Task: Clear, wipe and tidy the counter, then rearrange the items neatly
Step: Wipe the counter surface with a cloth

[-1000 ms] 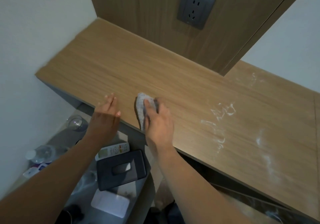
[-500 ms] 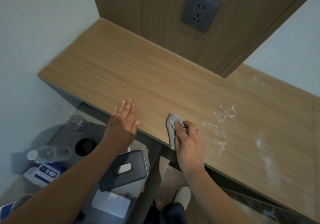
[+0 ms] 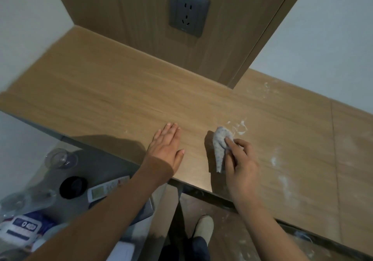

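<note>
The right hand (image 3: pixel 240 164) pinches a grey cloth (image 3: pixel 220 145) on the counter (image 3: pixel 105 91), beside white smears (image 3: pixel 239 127). The left hand (image 3: pixel 167 145) lies flat, fingers straight, near the edge. Below, its arm hides part of a remote (image 3: pixel 107 188); blurred clutter there is hard to read.

The right hand (image 3: pixel 240 164) grips a grey cloth (image 3: pixel 220 145) on the wooden counter (image 3: pixel 101 91), left hand (image 3: pixel 167 145) flat beside it

You're in a lived-in room, likely a home. A wood-grain counter (image 3: pixel 101 91) runs beneath a far wall socket (image 3: pixel 188 10). A remote (image 3: pixel 107 188) and a glass (image 3: pixel 60 157) sit near left.
</note>
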`<act>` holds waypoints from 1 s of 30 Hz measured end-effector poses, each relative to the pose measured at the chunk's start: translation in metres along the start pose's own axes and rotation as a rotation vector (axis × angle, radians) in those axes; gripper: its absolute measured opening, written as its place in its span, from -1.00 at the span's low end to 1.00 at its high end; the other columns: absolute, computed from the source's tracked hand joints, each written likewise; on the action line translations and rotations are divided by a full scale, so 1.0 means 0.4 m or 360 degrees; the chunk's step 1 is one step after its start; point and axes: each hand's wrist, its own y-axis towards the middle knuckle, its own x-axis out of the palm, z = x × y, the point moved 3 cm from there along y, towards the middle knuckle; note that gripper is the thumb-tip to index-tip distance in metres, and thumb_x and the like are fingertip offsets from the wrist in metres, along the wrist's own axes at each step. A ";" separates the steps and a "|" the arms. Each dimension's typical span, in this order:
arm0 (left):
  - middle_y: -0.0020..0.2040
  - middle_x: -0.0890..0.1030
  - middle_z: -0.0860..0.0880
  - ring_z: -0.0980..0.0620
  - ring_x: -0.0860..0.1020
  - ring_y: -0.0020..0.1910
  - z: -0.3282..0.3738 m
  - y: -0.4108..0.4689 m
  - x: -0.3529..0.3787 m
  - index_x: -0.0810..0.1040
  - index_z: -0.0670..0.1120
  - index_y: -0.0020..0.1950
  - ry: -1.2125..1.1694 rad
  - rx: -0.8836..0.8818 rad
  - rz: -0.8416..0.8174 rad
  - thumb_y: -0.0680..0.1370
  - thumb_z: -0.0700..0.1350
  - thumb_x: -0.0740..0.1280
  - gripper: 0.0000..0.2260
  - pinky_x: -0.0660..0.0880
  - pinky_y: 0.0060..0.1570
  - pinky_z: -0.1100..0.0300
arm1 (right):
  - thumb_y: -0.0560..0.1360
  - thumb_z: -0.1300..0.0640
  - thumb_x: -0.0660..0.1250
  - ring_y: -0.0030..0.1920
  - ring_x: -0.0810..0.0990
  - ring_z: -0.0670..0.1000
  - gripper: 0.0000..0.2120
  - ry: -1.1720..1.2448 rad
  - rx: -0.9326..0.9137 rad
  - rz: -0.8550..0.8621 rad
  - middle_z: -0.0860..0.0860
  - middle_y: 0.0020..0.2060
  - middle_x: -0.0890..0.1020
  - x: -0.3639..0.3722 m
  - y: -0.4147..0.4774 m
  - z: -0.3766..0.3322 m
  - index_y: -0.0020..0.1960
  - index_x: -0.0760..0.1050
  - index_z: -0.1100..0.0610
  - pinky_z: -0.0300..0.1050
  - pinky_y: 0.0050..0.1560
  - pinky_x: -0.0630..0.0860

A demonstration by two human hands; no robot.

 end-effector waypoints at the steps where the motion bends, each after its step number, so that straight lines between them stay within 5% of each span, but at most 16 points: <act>1: 0.60 -0.02 -0.05 0.01 -0.09 0.58 0.011 0.015 0.006 -0.03 -0.13 0.59 0.0014 -0.0011 -0.0013 0.66 0.05 0.04 -0.44 -0.23 0.52 0.13 | 0.54 0.28 0.30 0.16 0.46 -0.03 -0.67 0.0036 -0.0016 0.0029 0.04 0.18 0.52 -0.012 0.026 0.003 0.29 0.55 0.11 -0.10 0.14 0.45; 6: 0.44 0.38 -0.23 -0.18 0.32 0.45 0.023 0.055 0.010 0.35 -0.27 0.45 -0.0101 -0.0010 -0.0010 0.56 0.03 0.05 -0.44 0.02 0.49 0.04 | 0.54 0.26 0.31 0.14 0.51 0.01 -0.72 -0.0024 -0.0146 0.0006 0.02 0.15 0.58 -0.035 0.148 0.006 0.23 0.59 0.12 -0.10 0.15 0.42; 10: 0.40 0.44 -0.15 -0.08 0.37 0.40 0.005 0.011 -0.045 0.41 -0.22 0.43 -0.0307 -0.0118 0.0140 0.60 -0.05 0.12 -0.55 0.21 0.46 -0.04 | 0.57 0.19 0.29 0.15 0.47 -0.07 -0.70 -0.0006 -0.0209 -0.0168 -0.04 0.20 0.54 -0.005 0.183 -0.050 0.28 0.56 0.06 -0.19 0.17 0.36; 13: 0.20 0.55 -0.10 -0.05 0.48 0.17 -0.052 -0.065 -0.103 0.53 -0.18 0.26 -0.0270 -0.0202 0.0303 0.59 -0.05 0.13 -0.65 0.43 0.22 0.04 | 0.58 0.13 0.28 0.08 0.43 -0.17 -0.68 0.0041 -0.0252 -0.0308 -0.08 0.18 0.50 0.029 0.192 -0.118 0.32 0.52 0.02 -0.43 0.05 0.29; 16: 0.09 0.56 -0.08 -0.04 0.48 0.00 -0.117 -0.151 -0.140 0.57 -0.17 0.16 -0.0251 -0.0300 0.0432 0.59 -0.04 0.14 -0.68 0.39 0.04 0.15 | 0.57 0.14 0.29 -0.06 0.45 -0.15 -0.67 0.0151 -0.0276 -0.0451 -0.07 0.05 0.46 0.075 0.195 -0.198 0.33 0.50 0.03 -0.57 -0.13 0.30; 25: 0.06 0.58 -0.10 -0.10 0.54 0.00 -0.253 -0.302 -0.149 0.58 -0.17 0.16 -0.0220 -0.0495 0.0571 0.54 -0.09 0.16 -0.69 0.48 0.00 0.05 | 0.55 0.10 0.36 -0.12 0.52 -0.09 -0.82 0.0303 -0.0547 -0.0613 -0.02 -0.04 0.54 0.253 0.167 -0.417 0.12 0.62 0.10 -0.22 -0.11 0.45; 30: 0.12 0.57 -0.10 -0.07 0.52 0.06 -0.302 -0.336 -0.158 0.58 -0.16 0.16 -0.0220 -0.0596 0.0562 0.54 -0.03 0.13 -0.65 0.44 0.06 0.07 | 0.54 0.22 0.30 0.10 0.56 0.08 -0.75 0.0081 -0.0888 -0.0834 0.05 0.15 0.60 0.377 0.141 -0.474 0.20 0.59 0.13 -0.03 0.09 0.50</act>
